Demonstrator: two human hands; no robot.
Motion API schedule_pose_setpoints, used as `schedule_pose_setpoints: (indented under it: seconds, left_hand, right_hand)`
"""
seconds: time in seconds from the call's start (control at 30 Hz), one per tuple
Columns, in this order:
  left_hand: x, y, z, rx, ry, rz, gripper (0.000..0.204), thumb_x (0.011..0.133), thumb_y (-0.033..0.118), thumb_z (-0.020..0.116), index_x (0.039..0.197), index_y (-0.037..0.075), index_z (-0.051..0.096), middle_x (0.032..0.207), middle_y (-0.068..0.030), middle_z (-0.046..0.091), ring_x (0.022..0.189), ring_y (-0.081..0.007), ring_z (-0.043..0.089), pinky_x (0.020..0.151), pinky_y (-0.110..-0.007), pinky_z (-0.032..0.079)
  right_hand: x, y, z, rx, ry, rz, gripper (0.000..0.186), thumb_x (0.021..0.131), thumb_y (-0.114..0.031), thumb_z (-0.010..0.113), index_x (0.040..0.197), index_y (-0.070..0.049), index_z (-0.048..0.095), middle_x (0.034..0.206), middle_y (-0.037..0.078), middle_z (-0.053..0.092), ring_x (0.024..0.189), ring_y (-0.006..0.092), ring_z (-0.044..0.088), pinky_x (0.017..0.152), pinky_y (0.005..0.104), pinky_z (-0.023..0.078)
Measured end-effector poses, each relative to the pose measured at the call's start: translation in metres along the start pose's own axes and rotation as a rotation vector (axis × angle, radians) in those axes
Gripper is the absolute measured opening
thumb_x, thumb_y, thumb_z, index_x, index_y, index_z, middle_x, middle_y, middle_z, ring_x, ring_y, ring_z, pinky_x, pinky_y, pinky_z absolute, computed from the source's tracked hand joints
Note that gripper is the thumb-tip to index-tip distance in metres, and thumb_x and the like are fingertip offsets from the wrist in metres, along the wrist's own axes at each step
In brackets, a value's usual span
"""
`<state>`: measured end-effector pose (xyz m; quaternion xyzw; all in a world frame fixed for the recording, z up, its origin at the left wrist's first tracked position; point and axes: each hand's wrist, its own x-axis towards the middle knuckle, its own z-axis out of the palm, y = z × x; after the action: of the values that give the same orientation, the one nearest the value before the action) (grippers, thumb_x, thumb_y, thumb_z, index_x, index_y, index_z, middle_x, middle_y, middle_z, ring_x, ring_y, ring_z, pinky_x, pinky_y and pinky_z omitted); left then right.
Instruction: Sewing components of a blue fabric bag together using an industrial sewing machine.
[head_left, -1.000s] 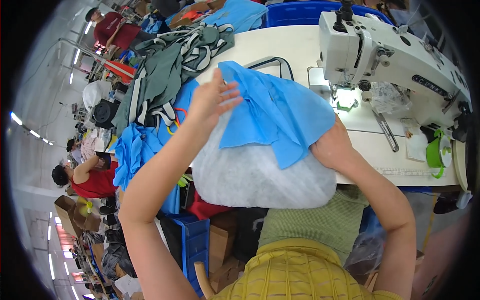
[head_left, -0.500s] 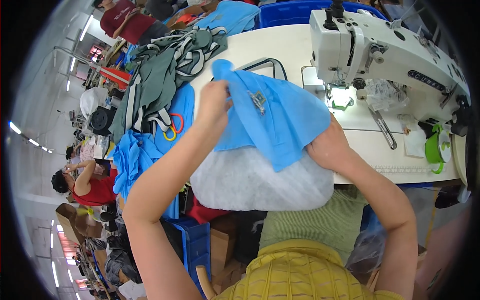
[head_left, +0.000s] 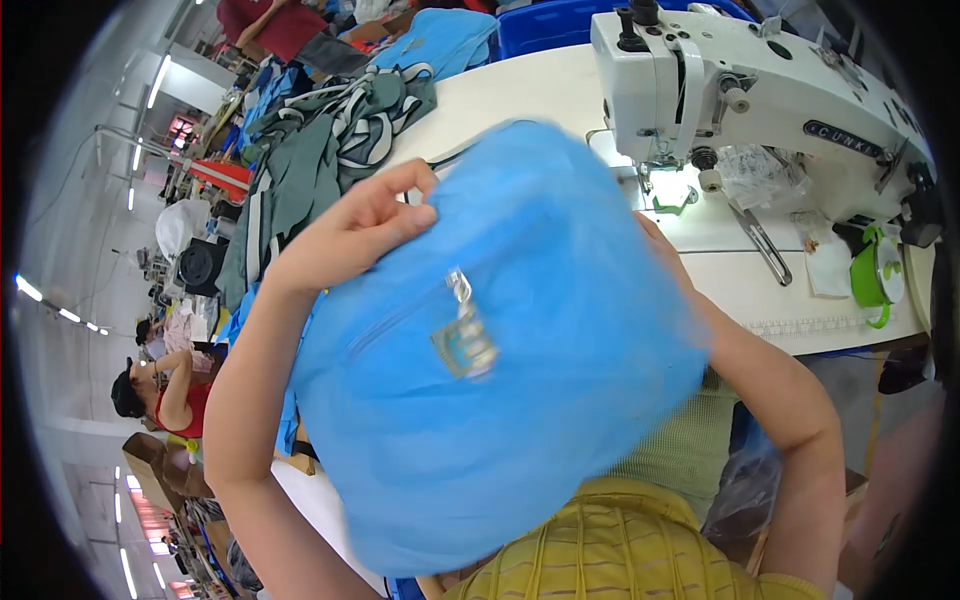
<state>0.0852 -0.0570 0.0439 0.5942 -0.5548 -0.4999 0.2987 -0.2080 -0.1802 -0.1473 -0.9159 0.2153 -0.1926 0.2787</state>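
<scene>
A large blue fabric panel [head_left: 560, 400] is spread in front of me, tilted and blurred by motion. It has a zipper [head_left: 400, 318] with a metal charm [head_left: 463, 342] hanging from its pull. My left hand [head_left: 365, 225] pinches the panel's upper left edge between thumb and fingers. At the right edge my right hand [head_left: 662, 245] is partly behind the cloth, which covers most of its fingers, so its grip is hidden. Part of a white sheet [head_left: 312, 505] shows below the panel at the left.
A white sewing machine [head_left: 760, 95] stands at the right, with tweezers [head_left: 763, 247] and a green-and-white round container [head_left: 876, 278] near it. Grey-green trimmed pieces [head_left: 315, 165] are heaped at the left. A blue bin [head_left: 540, 28] is behind the table. Other people are farther left.
The blue panel has swung open and come down toward me, now covering much of the white padded piece. My left hand has moved left and lower with its edge; the right stays near the same place.
</scene>
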Motion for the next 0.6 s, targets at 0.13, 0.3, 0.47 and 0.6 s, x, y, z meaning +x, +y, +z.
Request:
schedule_pose_setpoints:
  seconds: [0.13,0.3,0.47,0.6]
  left_hand:
    - [0.032,-0.047,-0.015,0.247,-0.057,-0.147,0.011,0.110,0.018,0.057,0.111,0.012,0.049,0.084,0.0069,0.054,0.074,0.0014,0.043,0.060,-0.021,0.032]
    - [0.056,-0.086,-0.004,0.749,0.030,0.037,0.017,0.099,0.004,0.058,0.114,0.009,0.053,0.092,-0.0158,0.066,0.083,-0.0338,0.065,0.074,-0.040,0.050]
    - [0.071,-0.069,0.022,1.063,0.087,0.078,0.035,0.096,0.020,0.067,0.126,0.006,0.058,0.110,-0.0151,0.069,0.111,-0.0326,0.063,0.103,-0.046,0.038]
    - [0.091,-0.068,0.047,0.728,0.200,0.180,0.040,0.091,0.032,0.077,0.121,0.006,0.067,0.102,-0.0116,0.068,0.095,-0.0269,0.064,0.101,-0.041,0.037]
  right_hand:
    - [0.004,-0.007,0.004,-0.422,0.085,-0.132,0.059,0.098,-0.020,0.058,0.149,0.008,0.048,0.161,0.021,0.043,0.153,0.0341,0.036,0.126,0.0446,0.031]
    - [0.005,-0.013,0.005,-0.341,0.106,-0.094,0.055,0.100,-0.017,0.055,0.148,0.008,0.048,0.161,0.021,0.043,0.154,0.0322,0.035,0.127,0.0446,0.029]
    - [0.004,-0.011,0.005,-0.336,0.118,-0.084,0.054,0.100,-0.017,0.053,0.147,0.009,0.049,0.160,0.021,0.045,0.153,0.0317,0.038,0.127,0.0446,0.028]
    - [0.005,-0.015,0.007,-0.322,0.139,-0.091,0.053,0.100,-0.016,0.050,0.147,0.010,0.050,0.160,0.022,0.045,0.153,0.0319,0.037,0.126,0.0448,0.029]
